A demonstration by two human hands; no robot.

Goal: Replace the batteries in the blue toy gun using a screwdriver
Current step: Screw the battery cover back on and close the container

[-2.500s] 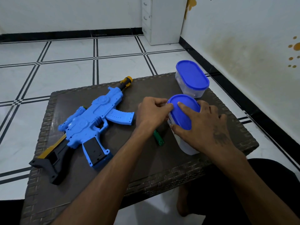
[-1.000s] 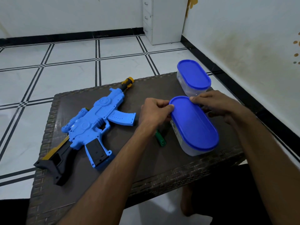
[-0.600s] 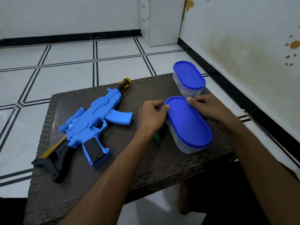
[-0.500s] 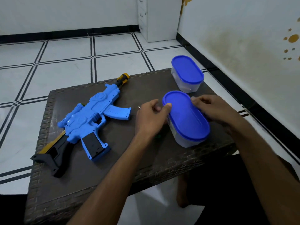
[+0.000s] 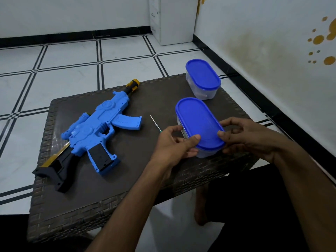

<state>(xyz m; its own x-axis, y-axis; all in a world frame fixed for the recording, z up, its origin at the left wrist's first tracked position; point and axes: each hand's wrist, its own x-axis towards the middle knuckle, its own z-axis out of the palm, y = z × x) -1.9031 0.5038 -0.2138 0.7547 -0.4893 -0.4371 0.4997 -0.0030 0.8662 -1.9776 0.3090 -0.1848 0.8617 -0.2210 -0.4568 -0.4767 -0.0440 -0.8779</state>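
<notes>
The blue toy gun lies flat on the left half of the counter, its long axis running from the black stock at the near left to the yellow muzzle at the far right. It is untouched and well apart from both hands. A thin screwdriver lies between the gun and the near container, its handle mostly hidden behind the left hand. That hand grips the near left edge of the container's blue lid, thumb on top, while the right hand pinches the near right edge. The lid looks seated, so opening it seems the step in hand. A second lidded container stands farther back. The left hand is nearer to both screwdriver and gun.
</notes>
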